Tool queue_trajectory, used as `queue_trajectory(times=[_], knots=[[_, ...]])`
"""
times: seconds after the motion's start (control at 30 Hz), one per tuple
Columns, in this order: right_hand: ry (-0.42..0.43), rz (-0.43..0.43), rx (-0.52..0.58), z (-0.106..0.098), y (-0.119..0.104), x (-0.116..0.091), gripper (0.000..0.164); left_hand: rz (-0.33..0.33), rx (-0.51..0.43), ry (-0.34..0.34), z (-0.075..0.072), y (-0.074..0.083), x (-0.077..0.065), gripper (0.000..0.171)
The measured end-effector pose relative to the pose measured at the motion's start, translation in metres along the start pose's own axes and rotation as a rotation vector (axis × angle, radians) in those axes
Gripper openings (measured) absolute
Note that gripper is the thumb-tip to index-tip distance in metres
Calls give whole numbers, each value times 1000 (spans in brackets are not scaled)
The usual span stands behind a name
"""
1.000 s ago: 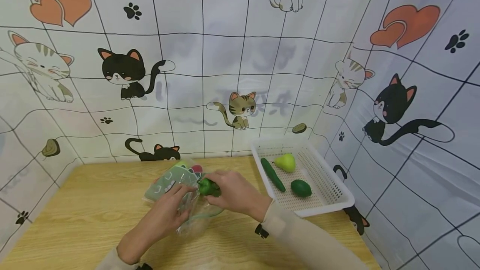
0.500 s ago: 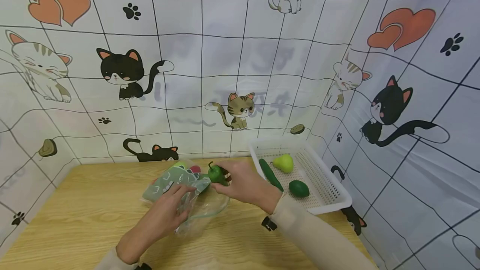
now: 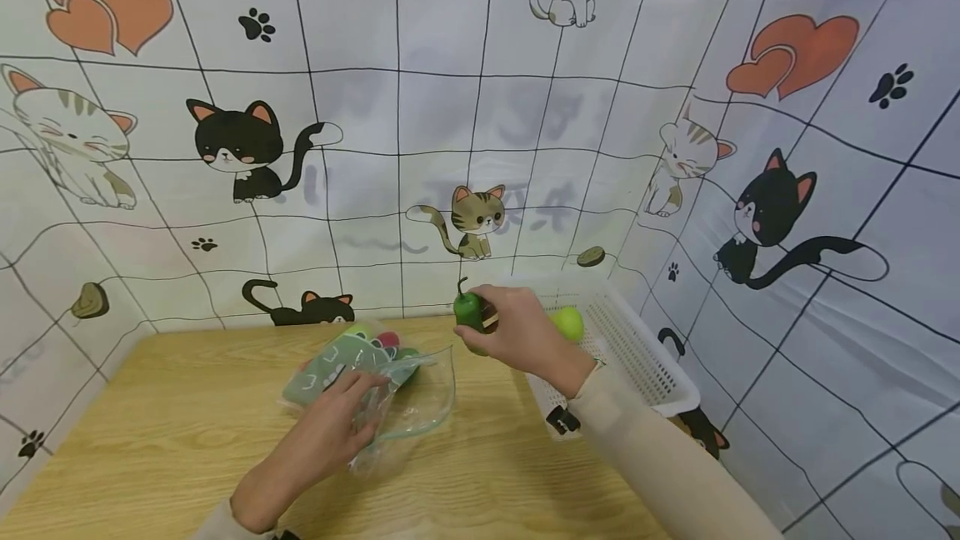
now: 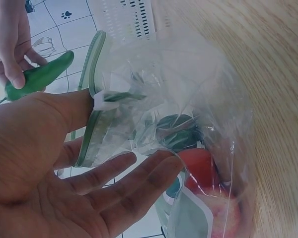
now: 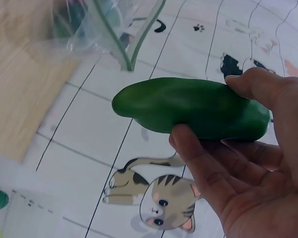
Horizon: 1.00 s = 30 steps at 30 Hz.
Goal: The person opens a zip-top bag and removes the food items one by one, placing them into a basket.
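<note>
One green pepper (image 3: 467,311) is now up and right of the clear bag (image 3: 431,398), not at its mouth like half a second ago. Right hand (image 3: 521,332) has thumb and fingers round it; left hand (image 3: 337,415) pinches the bag's rim, I think, glare's annoying.

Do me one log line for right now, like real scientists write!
right fingers: gripping green pepper, apart from bag | left fingers: touching bag | bag: open, red thing inside | basket: yellow-green fruit inside
</note>
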State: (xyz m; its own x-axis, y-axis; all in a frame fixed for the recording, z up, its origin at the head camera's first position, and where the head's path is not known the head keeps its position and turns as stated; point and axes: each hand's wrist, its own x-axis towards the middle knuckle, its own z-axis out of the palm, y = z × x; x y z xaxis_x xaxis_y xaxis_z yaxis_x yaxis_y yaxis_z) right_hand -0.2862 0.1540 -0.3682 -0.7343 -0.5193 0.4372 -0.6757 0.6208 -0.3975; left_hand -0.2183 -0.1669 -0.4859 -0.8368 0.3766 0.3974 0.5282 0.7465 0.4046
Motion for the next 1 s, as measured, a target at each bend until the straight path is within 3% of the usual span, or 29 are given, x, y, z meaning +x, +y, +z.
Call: queue_trajectory(times=[0.33,0.67,1.0], knots=[[-58,284,-82,-24,42,-5,36,-10,-25,-32,0,-1,0,52],[-98,388,-131,-35,79,-9,26,-43,-18,-48,-2,-3,-1,52],[-133,442,-197,-36,116,-8,30,6,2,-5,-2,-5,0,53]])
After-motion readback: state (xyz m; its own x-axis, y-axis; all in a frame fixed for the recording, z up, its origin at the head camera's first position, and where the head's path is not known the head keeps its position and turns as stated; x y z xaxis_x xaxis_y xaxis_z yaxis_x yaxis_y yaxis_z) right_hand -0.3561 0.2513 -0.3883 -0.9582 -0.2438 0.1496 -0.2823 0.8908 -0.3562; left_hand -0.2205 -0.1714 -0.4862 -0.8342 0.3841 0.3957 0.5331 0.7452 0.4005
